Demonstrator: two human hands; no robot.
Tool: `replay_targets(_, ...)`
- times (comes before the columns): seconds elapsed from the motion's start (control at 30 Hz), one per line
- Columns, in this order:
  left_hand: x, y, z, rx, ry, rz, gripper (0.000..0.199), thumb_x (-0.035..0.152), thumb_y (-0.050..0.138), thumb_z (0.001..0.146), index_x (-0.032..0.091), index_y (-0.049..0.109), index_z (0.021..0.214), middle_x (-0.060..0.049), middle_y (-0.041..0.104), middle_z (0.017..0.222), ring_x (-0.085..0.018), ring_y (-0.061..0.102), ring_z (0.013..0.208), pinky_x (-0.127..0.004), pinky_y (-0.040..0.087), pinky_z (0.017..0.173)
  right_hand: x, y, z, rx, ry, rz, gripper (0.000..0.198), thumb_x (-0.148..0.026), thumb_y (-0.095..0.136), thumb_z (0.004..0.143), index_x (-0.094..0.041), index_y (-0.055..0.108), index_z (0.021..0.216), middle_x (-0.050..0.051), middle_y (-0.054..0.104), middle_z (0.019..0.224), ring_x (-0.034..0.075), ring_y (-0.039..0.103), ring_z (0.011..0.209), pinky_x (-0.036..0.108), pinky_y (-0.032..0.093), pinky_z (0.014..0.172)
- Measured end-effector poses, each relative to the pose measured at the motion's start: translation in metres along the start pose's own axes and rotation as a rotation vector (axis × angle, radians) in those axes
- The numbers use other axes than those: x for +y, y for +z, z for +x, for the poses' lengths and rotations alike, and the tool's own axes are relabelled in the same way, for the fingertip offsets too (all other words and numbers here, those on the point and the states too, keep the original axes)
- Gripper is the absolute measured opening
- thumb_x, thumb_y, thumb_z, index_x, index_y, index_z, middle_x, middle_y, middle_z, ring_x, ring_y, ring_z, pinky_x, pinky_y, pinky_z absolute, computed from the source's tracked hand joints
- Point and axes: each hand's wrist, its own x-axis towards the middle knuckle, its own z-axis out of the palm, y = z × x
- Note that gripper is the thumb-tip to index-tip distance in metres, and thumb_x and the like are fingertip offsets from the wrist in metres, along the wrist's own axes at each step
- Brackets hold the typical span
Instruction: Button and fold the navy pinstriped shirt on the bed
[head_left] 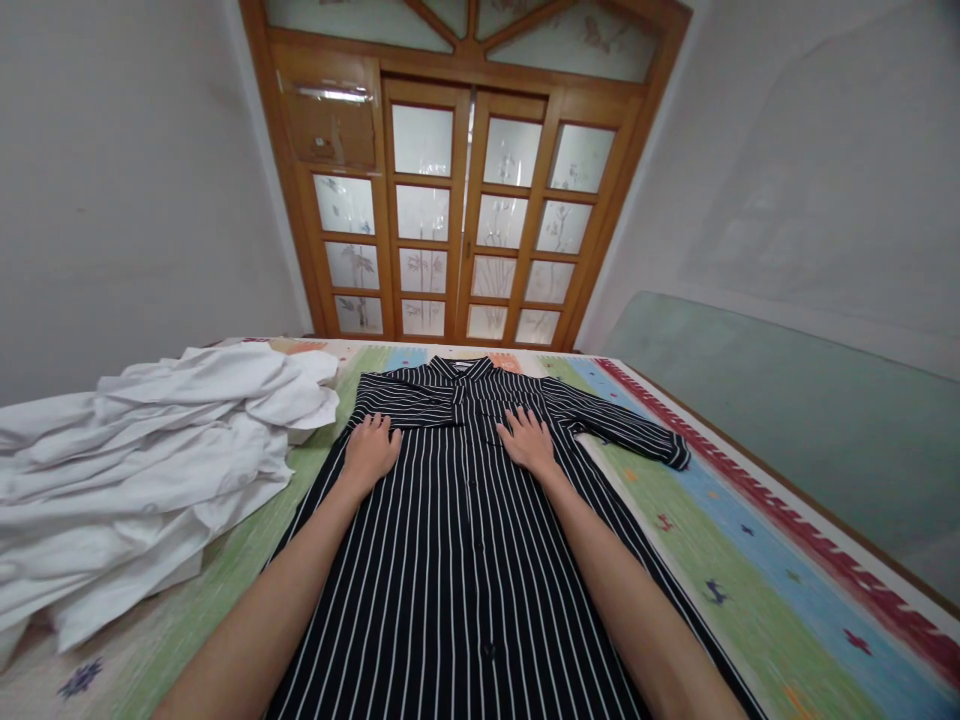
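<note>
A black shirt with white stripes (442, 560) lies front side up, its collar at the far end and buttons down the middle. Its left-hand sleeve is folded across the chest, while the other sleeve (630, 425) stretches out to the right. My left hand (373, 446) rests on the shirt by the lower edge of the folded sleeve, fingers reaching onto it. On the right side of the chest lies my right hand (527, 440), flat with fingers spread. Neither hand grips the cloth visibly.
A loose heap of white cloth (172, 460) lies to the left on the patterned bed cover (675, 520). Along the right edge runs a pale green panel (787, 400). Wooden doors with glass panes (465, 200) stand beyond the far end, between grey walls.
</note>
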Motion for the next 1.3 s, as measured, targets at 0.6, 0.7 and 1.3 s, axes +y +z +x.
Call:
replay_targets(0.6,0.006,-0.001,-0.001,0.101,-0.004,0.022,0.045,0.028,0.038,0.088,0.001,0.065,0.113,-0.022,0.059,0.127,-0.036,0.051,0.12,-0.047,0.038,0.101,0.082,-0.023,-0.029,0.392,0.122,-0.261,0.036,-0.028,0.041,0.089,-0.009,0.068,0.104,0.021,0.062,0.112,0.032,0.052,0.107,0.04,0.042,0.086)
replay_targets(0.7,0.006,-0.001,0.0,0.072,-0.006,0.031,0.045,0.028,0.038,0.088,0.002,0.066,0.111,-0.022,0.063,0.121,-0.035,0.055,0.114,-0.046,0.039,0.1,0.089,-0.027,-0.037,0.419,0.204,-0.269,0.036,-0.028,0.041,0.088,-0.006,0.066,0.103,0.023,0.063,0.106,0.034,0.053,0.104,0.041,0.042,0.084)
replay_targets(1.3,0.007,0.001,-0.002,0.104,-0.007,-0.046,0.034,0.023,0.041,0.089,0.007,0.067,0.105,-0.018,0.065,0.115,-0.03,0.057,0.112,-0.04,0.042,0.099,0.178,-0.039,0.013,0.394,0.538,0.489,0.081,-0.045,0.055,0.079,-0.017,0.027,0.15,0.017,0.053,0.135,0.035,0.051,0.123,0.047,0.038,0.102)
